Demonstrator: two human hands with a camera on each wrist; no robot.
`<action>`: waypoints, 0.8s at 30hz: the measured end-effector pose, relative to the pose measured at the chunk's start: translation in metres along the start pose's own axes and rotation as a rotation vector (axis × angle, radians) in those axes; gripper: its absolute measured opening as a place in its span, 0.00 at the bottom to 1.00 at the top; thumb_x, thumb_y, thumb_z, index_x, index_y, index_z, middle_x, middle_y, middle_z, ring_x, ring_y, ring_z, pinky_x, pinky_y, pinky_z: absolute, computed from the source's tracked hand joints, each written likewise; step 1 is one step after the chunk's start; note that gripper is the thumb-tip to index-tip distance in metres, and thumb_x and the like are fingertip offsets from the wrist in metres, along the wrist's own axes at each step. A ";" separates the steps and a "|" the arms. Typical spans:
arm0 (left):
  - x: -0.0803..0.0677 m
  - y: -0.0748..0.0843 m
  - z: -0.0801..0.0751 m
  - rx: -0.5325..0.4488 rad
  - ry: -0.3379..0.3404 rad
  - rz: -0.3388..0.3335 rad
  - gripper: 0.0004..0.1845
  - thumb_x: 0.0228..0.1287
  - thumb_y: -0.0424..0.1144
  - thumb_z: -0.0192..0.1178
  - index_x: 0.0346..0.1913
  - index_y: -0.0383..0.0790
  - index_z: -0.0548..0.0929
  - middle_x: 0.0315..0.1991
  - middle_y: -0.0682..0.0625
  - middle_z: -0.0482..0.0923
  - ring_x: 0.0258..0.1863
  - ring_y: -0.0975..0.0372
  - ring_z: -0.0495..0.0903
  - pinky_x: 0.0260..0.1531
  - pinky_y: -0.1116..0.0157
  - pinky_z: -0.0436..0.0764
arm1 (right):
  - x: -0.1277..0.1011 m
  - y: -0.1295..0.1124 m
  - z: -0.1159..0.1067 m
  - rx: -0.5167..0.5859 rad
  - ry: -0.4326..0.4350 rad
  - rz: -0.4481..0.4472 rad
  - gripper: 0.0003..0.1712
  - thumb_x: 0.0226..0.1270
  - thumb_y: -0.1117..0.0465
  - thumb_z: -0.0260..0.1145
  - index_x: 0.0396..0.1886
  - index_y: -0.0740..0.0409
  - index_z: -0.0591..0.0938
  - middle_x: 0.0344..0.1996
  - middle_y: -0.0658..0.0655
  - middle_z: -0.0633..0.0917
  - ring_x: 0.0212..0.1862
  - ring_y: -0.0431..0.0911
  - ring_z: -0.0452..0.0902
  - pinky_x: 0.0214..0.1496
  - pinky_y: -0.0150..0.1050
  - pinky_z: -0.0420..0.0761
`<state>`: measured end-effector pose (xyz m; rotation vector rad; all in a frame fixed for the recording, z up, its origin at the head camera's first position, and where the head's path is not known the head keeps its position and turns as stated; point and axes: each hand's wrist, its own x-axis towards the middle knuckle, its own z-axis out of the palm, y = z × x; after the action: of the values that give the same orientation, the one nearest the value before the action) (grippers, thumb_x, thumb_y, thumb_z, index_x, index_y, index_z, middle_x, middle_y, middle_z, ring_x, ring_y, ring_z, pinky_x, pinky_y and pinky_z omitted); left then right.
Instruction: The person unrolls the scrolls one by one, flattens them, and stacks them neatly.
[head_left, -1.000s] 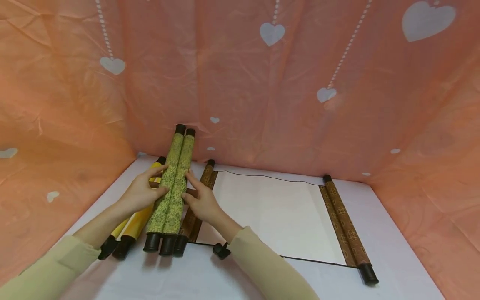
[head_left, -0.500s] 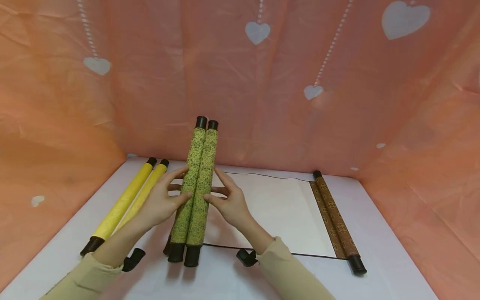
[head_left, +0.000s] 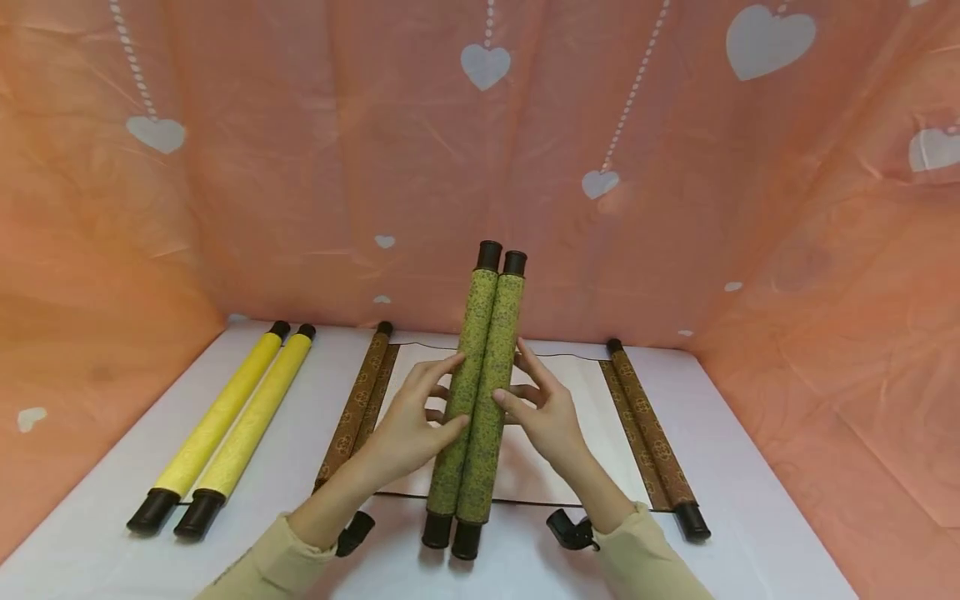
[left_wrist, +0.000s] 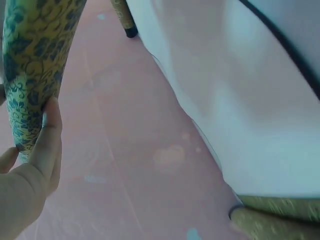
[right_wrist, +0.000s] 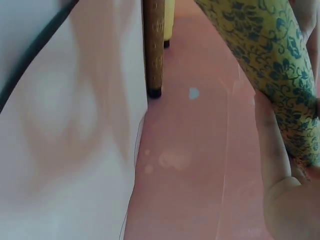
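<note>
Both hands are holding a rolled green scroll [head_left: 480, 392] above the middle of the white table [head_left: 750, 517], its far end tilting up toward the pink backdrop [head_left: 337, 167]. The left hand [head_left: 408, 425] is pressing its thumb and fingertips against the scroll's left side, and the right hand [head_left: 551, 417] is doing the same on the right side, fingers only slightly bent, so the roll is being pinched between the two hands. The scroll is a pair of slim cylinders lying side by side, wrapped in green-gold brocade with a fine floral pattern and capped with dark round knobs.

Beneath it an opened scroll [head_left: 570, 392] is lying flat, smooth white paper between brown patterned rollers. At the far left a yellow scroll [head_left: 232, 425], plain and matte, is resting on the table, well apart from the hands.

The left wrist view is showing the brocade weave [left_wrist: 30, 65] close up, blue-green vines on gold, with a thumb [left_wrist: 47, 145] pressing it; the head view is too distant for that detail. The right wrist view is showing the same fabric [right_wrist: 270, 65] and a brown roller end [right_wrist: 153, 50].
</note>
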<state>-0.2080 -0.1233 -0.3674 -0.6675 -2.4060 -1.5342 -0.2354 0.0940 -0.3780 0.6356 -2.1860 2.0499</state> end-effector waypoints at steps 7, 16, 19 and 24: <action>0.018 0.005 0.020 0.046 0.016 0.017 0.45 0.66 0.28 0.70 0.82 0.49 0.61 0.68 0.40 0.66 0.50 0.55 0.77 0.43 0.61 0.84 | -0.007 0.002 -0.019 -0.089 0.019 0.003 0.47 0.72 0.67 0.70 0.84 0.43 0.61 0.77 0.62 0.68 0.55 0.51 0.83 0.43 0.42 0.88; 0.028 0.000 0.023 0.087 0.064 -0.001 0.44 0.67 0.33 0.71 0.82 0.50 0.62 0.66 0.41 0.69 0.47 0.55 0.79 0.35 0.65 0.83 | -0.008 0.004 -0.016 -0.098 0.001 0.017 0.47 0.72 0.67 0.71 0.84 0.45 0.60 0.76 0.63 0.68 0.55 0.52 0.84 0.42 0.42 0.88; 0.028 0.000 0.022 0.067 0.058 -0.010 0.44 0.66 0.32 0.72 0.82 0.50 0.62 0.64 0.42 0.70 0.46 0.55 0.79 0.34 0.65 0.84 | -0.007 0.005 -0.014 -0.104 0.020 0.018 0.48 0.69 0.66 0.73 0.83 0.43 0.62 0.74 0.63 0.71 0.52 0.51 0.85 0.41 0.42 0.88; 0.027 -0.003 0.021 0.048 0.049 -0.030 0.44 0.66 0.30 0.71 0.81 0.48 0.63 0.64 0.40 0.70 0.46 0.54 0.80 0.34 0.65 0.84 | -0.006 0.009 -0.010 -0.098 0.055 0.024 0.48 0.67 0.66 0.75 0.82 0.42 0.65 0.71 0.63 0.74 0.47 0.48 0.87 0.40 0.42 0.88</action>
<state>-0.2318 -0.0989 -0.3682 -0.5791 -2.4192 -1.4809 -0.2351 0.1055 -0.3873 0.5388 -2.2569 1.9334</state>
